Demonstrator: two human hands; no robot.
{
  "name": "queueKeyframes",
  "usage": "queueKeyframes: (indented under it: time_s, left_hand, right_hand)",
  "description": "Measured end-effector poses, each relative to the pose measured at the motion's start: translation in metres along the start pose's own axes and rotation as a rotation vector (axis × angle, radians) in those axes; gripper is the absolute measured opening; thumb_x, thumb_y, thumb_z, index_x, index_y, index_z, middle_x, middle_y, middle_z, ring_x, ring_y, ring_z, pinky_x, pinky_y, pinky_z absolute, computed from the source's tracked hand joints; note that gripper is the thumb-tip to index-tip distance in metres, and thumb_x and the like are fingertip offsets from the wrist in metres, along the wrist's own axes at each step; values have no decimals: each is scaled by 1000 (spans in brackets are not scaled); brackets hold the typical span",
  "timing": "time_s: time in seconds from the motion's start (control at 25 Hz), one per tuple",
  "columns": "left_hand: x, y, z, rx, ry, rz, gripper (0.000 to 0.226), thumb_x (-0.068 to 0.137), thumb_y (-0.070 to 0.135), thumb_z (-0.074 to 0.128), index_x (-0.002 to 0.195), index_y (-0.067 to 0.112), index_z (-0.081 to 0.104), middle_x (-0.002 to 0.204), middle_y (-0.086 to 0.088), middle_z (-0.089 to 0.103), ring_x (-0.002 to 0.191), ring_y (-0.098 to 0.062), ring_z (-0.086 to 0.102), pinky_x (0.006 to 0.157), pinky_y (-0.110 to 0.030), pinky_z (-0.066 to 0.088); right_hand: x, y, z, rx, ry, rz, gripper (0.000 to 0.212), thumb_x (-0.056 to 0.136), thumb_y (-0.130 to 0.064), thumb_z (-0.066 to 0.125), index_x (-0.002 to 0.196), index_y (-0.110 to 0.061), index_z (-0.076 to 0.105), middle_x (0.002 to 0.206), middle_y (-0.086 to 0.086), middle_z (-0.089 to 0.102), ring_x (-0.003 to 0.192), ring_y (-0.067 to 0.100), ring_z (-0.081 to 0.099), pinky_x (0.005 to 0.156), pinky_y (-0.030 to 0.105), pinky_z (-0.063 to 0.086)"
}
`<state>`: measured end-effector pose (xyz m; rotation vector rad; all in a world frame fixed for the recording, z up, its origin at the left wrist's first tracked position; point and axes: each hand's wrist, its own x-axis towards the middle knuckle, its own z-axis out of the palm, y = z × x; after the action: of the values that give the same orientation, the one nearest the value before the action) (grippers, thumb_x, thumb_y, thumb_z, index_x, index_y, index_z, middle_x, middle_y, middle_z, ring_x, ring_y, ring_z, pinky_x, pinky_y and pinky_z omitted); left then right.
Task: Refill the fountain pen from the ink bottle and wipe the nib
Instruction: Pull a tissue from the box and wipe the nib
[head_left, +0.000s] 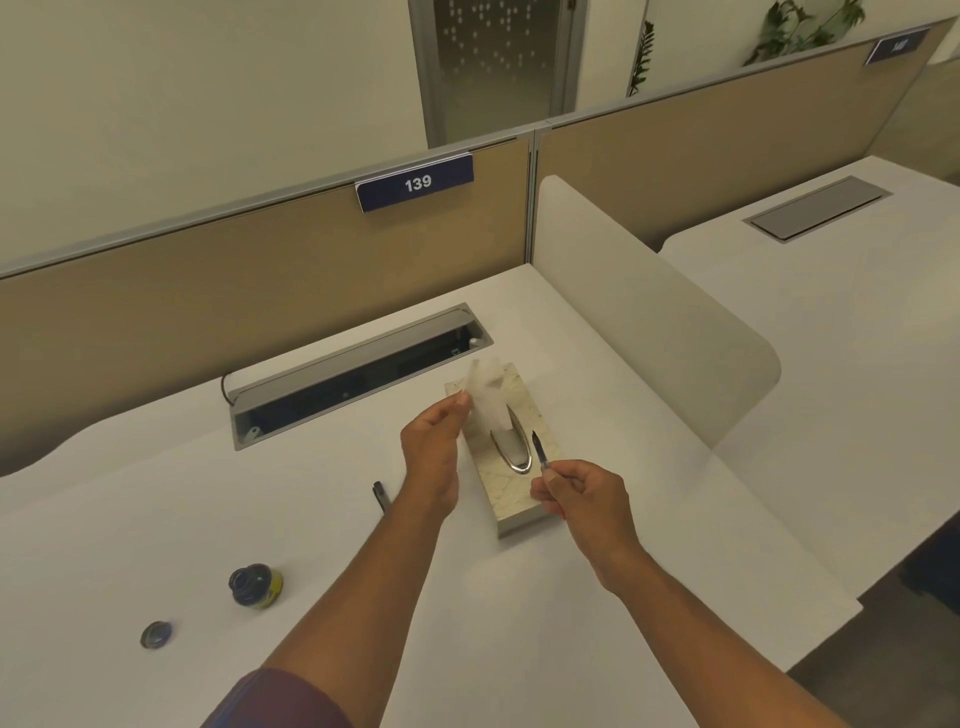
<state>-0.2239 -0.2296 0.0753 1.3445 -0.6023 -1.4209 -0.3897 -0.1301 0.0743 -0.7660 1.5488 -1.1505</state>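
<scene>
fountain pen (540, 453) pinched in right hand (584, 499) fingers, nib up. tissue (485, 397) gripped by left hand (431, 457) fingers, mid-pull from tissue box (511, 467). ink bottle (256, 586) uncapped; filling apparently done, wiping left.

The desk (519, 597) looked smooth and matt white. The tissue box (511, 493) had a pale marbled finish with a glossy metal rim round its slot — the tissue (488, 400) was thin, soft paper. The ink bottle (255, 586) shone like dark glass.
</scene>
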Motion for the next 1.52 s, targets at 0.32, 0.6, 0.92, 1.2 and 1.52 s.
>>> queueKeyframes:
  time_s: [0.32,0.6,0.92,1.2,1.52]
  left_hand:
    - [-39,-5,-48,-371,-123,-169,33,106,5,57,135,-9,65,138,-30,68,114,-34,72,105,-49,58]
    - [-86,6,-89,-386,-194,-163,30,107,7,53,128,-6,70,127,-25,76,108,-33,78,95,-45,65]
    - [-119,16,-139,-319,-260,-100,27,106,6,55,121,-2,76,119,-22,77,104,-30,75,89,-39,64]
    - [-136,22,-175,-319,-248,-84,24,103,16,62,102,3,81,99,-17,76,88,-25,75,83,-37,64]
    - [-143,26,-202,-298,-136,-139,15,100,10,66,94,1,77,96,-20,74,82,-30,75,79,-44,62]
  right_hand:
    - [-32,-27,22,-53,-74,-77,13,99,-12,66,105,-16,77,86,4,82,82,22,78,71,24,62]
    - [-75,-33,66,-182,-208,-148,15,100,-16,63,100,-20,77,82,1,81,68,12,73,66,24,59]
    - [-112,-23,106,-289,-240,-179,17,100,-19,61,94,-20,77,78,1,79,60,8,67,63,25,57]
    - [-141,-16,133,-374,-307,-176,29,101,-19,55,81,-18,75,76,1,78,54,8,58,58,20,48]
    - [-160,-7,150,-463,-285,-231,23,98,-23,61,81,-20,76,74,-3,77,55,5,60,60,23,49]
